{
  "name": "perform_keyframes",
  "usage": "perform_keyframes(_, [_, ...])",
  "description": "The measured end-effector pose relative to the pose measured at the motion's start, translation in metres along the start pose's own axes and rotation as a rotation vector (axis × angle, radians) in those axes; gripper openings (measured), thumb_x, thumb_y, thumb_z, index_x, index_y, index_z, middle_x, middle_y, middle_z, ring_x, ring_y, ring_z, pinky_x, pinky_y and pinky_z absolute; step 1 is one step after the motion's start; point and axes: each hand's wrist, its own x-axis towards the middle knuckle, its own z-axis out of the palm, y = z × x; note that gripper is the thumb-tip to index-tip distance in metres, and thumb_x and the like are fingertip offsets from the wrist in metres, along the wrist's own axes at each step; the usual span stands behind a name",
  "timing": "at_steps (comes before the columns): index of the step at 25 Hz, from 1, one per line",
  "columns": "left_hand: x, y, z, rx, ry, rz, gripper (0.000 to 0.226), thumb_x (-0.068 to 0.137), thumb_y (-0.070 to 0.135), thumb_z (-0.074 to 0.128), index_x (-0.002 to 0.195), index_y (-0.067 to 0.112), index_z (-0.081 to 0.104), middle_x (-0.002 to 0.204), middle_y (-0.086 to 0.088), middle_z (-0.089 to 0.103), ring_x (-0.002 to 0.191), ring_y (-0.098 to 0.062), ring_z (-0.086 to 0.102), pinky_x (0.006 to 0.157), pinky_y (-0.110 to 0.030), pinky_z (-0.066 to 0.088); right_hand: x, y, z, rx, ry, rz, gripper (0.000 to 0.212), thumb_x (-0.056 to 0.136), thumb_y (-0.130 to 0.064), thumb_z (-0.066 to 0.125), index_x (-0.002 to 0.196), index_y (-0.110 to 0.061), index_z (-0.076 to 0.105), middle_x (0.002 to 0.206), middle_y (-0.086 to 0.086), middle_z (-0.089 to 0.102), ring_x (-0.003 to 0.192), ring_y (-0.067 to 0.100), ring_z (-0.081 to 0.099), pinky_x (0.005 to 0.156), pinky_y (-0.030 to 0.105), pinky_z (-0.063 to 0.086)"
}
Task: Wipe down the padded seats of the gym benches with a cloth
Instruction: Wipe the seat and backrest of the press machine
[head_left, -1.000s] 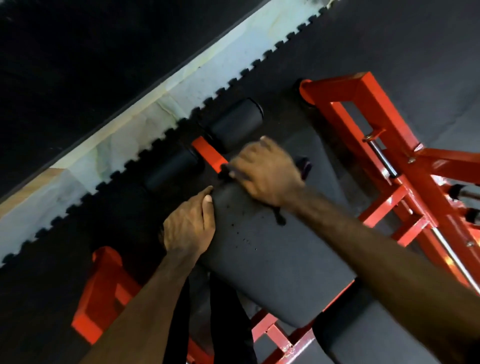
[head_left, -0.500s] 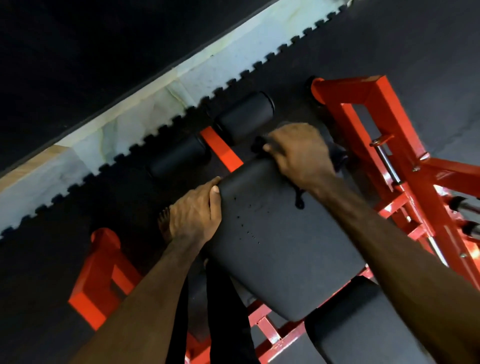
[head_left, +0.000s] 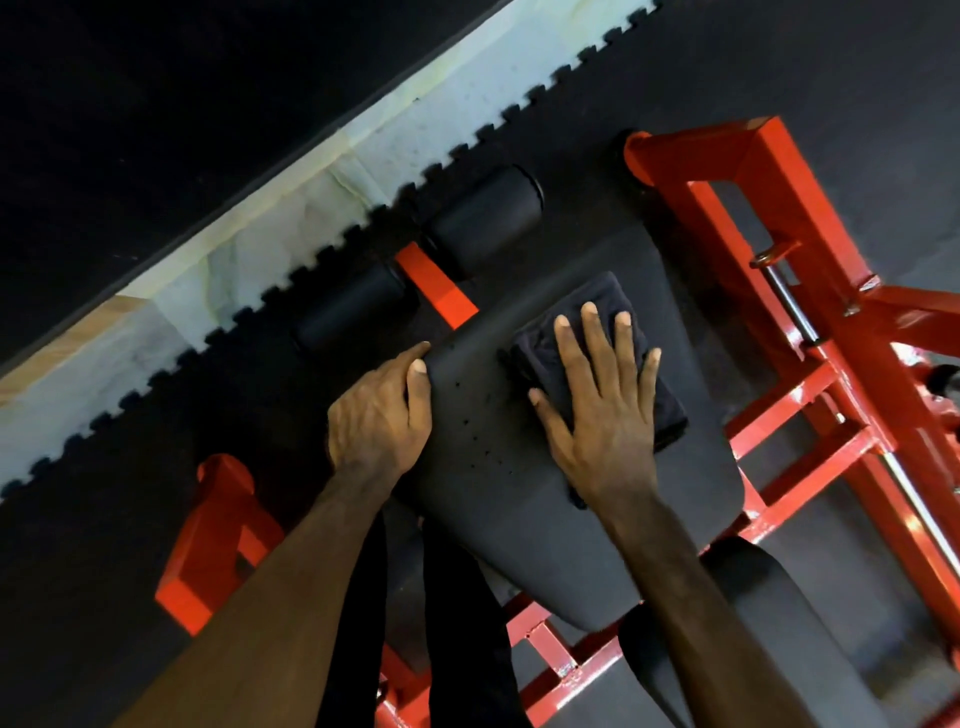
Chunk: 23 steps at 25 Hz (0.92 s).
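- The right hand (head_left: 602, 415) lies flat on the cloth (head_left: 623, 358), fingers straight and spread, pressing it onto the seat (head_left: 519, 499); nothing is pinched, so this grip is open.
- The left hand (head_left: 379, 415) curls over the seat's left edge, thumb on top of the pad, so this grip is closed on the seat and seems to steady it.
- The cloth is dark, folded into a thick wad, and sits on the upper half of the seat, near the narrow end, at the centre of the frame.
- To do this step well, I judge the palm should keep even pressure so the whole wad drags along rather than rolling up under the fingers.
- Strokes are best run down the pad's length in overlapping lanes, with the left edge under the thumb done last, once that hand lets go.
- The small dark specks on the pad beside the left thumb likely need a firmer pass.
- The seat's long axis runs from the upper middle of the frame down toward the lower right; its narrow end points up at the two rollers (head_left: 483, 218).
- A second pad (head_left: 779, 613) lies just beyond the seat's wide end at lower right, on the same red frame (head_left: 810, 291), not yet under the cloth.
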Motion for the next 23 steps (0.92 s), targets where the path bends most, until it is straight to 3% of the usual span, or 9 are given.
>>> perform_keyframes(3, [-0.001,0.004,-0.003,0.016,0.002,-0.007,0.052,0.108,0.045,0.030,0.142,0.032,0.067,0.132,0.005,0.075,0.116,-0.026,0.072,0.089,-0.043,0.056,0.016,-0.007,0.013,-0.031,0.076,0.024,0.074,0.105,-0.058,0.052,0.169,-0.028,0.026,0.178,0.002,0.013,0.165,0.035,0.000,0.127,0.071,0.008])
perform_keyframes(6, [-0.003,0.005,-0.003,0.034,-0.009,-0.003,0.047,0.110,0.041,0.034,0.142,0.033,0.067,0.131,0.003,0.075,0.114,-0.029,0.072,0.087,-0.043,0.055,0.053,-0.009,0.015,-0.010,0.174,0.084,0.063,0.107,-0.049,0.053,0.164,-0.029,0.038,0.176,0.001,0.022,0.165,0.035,0.008,0.129,0.067,0.011])
perform_keyframes(9, [-0.004,0.006,-0.006,0.045,-0.037,-0.027,0.042,0.113,0.039,0.037,0.144,0.034,0.065,0.131,0.001,0.075,0.113,-0.032,0.071,0.087,-0.044,0.053,0.040,-0.011,0.023,0.090,0.244,0.025,0.057,0.103,-0.017,0.060,0.158,-0.018,0.048,0.172,0.006,0.033,0.163,0.034,0.019,0.128,0.064,0.018])
perform_keyframes(12, [-0.005,0.009,-0.008,0.048,-0.045,-0.019,0.050,0.110,0.045,0.030,0.145,0.034,0.064,0.132,0.001,0.075,0.114,-0.032,0.071,0.087,-0.045,0.053,-0.038,-0.010,0.029,0.137,0.199,-0.106,0.069,0.091,0.005,0.061,0.157,-0.012,0.051,0.170,0.009,0.037,0.161,0.036,0.026,0.127,0.064,0.025])
perform_keyframes(14, [-0.004,0.009,-0.009,0.053,-0.029,-0.011,0.053,0.109,0.046,0.028,0.144,0.033,0.065,0.132,0.002,0.075,0.114,-0.030,0.072,0.087,-0.044,0.054,-0.060,-0.019,0.031,0.123,0.161,-0.106,0.070,0.090,0.006,0.063,0.156,-0.013,0.051,0.170,0.008,0.037,0.161,0.035,0.026,0.126,0.065,0.026])
perform_keyframes(17, [-0.006,0.008,-0.007,0.044,-0.006,-0.018,0.050,0.110,0.043,0.031,0.142,0.032,0.067,0.131,0.001,0.076,0.114,-0.031,0.072,0.088,-0.044,0.054,0.015,-0.050,0.031,0.118,0.145,-0.179,0.062,0.093,-0.005,0.056,0.155,-0.014,0.054,0.167,0.007,0.043,0.160,0.031,0.030,0.128,0.061,0.024])
perform_keyframes(20, [-0.005,0.008,-0.006,0.063,-0.007,-0.033,0.049,0.110,0.040,0.033,0.138,0.027,0.071,0.127,-0.004,0.077,0.111,-0.036,0.072,0.087,-0.045,0.054,0.079,-0.077,0.028,0.002,0.081,-0.276,0.055,0.091,-0.019,0.050,0.144,-0.015,0.063,0.150,0.005,0.063,0.150,0.028,0.048,0.128,0.055,0.026])
perform_keyframes(23, [-0.006,0.008,-0.006,0.016,0.033,-0.005,0.041,0.108,0.032,0.043,0.130,0.019,0.075,0.119,-0.008,0.079,0.103,-0.038,0.075,0.081,-0.045,0.058,0.029,-0.065,0.028,0.060,0.085,-0.300,0.055,0.089,-0.010,0.061,0.143,-0.013,0.063,0.156,0.003,0.058,0.154,0.026,0.042,0.127,0.058,0.028])
